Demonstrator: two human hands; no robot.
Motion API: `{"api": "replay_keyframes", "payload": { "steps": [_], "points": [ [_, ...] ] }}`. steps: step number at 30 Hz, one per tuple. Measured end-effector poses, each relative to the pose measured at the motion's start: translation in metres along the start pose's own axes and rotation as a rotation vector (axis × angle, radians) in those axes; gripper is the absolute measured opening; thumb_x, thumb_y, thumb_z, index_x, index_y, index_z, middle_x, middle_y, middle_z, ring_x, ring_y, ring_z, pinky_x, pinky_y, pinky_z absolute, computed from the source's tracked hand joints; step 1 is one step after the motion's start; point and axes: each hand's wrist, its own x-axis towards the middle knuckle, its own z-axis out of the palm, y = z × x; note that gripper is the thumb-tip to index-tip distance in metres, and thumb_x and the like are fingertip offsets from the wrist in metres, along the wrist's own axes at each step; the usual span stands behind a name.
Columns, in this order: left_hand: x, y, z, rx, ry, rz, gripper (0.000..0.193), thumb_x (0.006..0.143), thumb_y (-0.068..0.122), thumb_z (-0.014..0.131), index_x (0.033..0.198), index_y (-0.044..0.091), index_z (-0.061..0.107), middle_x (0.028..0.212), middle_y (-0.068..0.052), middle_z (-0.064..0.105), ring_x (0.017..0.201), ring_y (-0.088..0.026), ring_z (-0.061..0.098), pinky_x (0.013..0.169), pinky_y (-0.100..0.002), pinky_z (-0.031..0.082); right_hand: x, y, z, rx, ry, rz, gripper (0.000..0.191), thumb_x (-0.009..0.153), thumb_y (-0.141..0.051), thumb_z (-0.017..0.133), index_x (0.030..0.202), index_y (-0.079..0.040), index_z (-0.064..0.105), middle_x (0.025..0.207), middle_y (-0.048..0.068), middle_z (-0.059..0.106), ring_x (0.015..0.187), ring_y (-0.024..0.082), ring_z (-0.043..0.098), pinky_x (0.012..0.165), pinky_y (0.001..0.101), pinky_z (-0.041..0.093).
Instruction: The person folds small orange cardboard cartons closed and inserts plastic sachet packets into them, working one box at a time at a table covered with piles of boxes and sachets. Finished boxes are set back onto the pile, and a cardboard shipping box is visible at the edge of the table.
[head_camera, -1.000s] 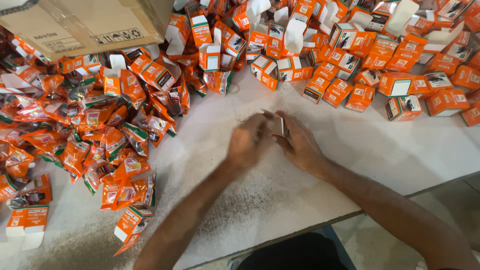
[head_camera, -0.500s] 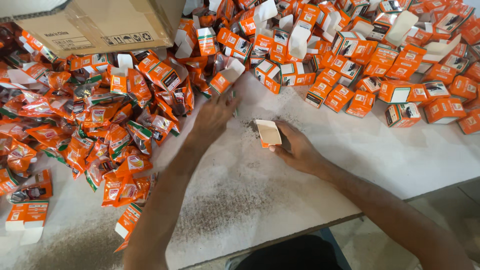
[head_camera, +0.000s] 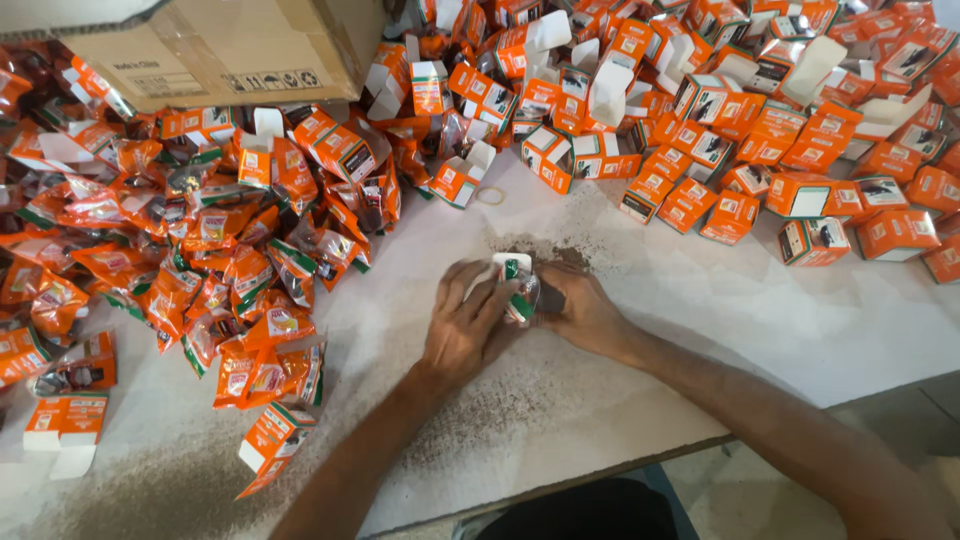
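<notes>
- Since the prior frame we note the left hand has come back from the sachet pile and joined the right hand at table centre.
- Table: white, dusted with dark granules around the hands.
- Cardboard carton: top left, behind the pile.
- Sachet pile: orange, heaped left of the hands.
- Boxes: small, orange, many with open flaps, spread across the top and right.
- Both hands: fingers closed on a small white box with a sachet at its mouth; it sits between them, just above the tabletop.
</notes>
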Motion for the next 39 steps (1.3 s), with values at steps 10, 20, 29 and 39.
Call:
{"api": "replay_keyframes", "payload": {
  "steps": [10,20,29,39],
  "points": [
    [0.013,0.003,0.021,0.18,-0.056,-0.374,0.027,0.077,0.013,0.079,0.103,0.008,0.074,0.15,-0.025,0.039,0.135,-0.049,0.043,0.109,-0.057,0.04,0.006,-0.013,0.002,0.051,0.03,-0.015,0.067,0.07,-0.016,0.089,0.13,-0.004,0.06,0.131,0.019,0.064,0.122,0.039,0.062,0.099,0.046,0.052],
    [-0.013,-0.032,0.058,-0.721,0.064,-1.004,0.016,0.094,0.008,0.07,0.1,-0.006,0.065,0.088,-0.01,0.071,0.075,-0.011,0.067,0.062,-0.028,0.056,-0.005,-0.011,0.007,0.149,0.09,0.093,0.073,0.079,-0.022,0.088,0.136,-0.005,0.045,0.129,0.014,0.067,0.121,0.036,0.067,0.099,0.0433,0.052],
    [-0.014,-0.042,0.038,-1.182,0.002,-1.174,0.015,0.089,0.007,0.064,0.104,0.003,0.065,0.089,-0.005,0.069,0.076,-0.009,0.066,0.066,-0.024,0.056,-0.007,-0.008,0.011,-0.11,0.05,-0.045,0.053,0.081,-0.012,0.082,0.13,-0.006,0.063,0.133,0.018,0.065,0.119,0.039,0.065,0.095,0.0452,0.055],
    [-0.004,-0.055,0.042,-0.995,-0.15,-1.112,0.009,0.085,0.003,0.072,0.09,-0.001,0.066,0.08,-0.01,0.069,0.062,-0.015,0.062,0.053,-0.029,0.051,-0.006,-0.01,0.009,-0.08,-0.02,0.034,0.04,0.086,-0.017,0.08,0.119,-0.005,0.061,0.124,0.018,0.068,0.108,0.04,0.068,0.087,0.0473,0.055]
  ]
}}
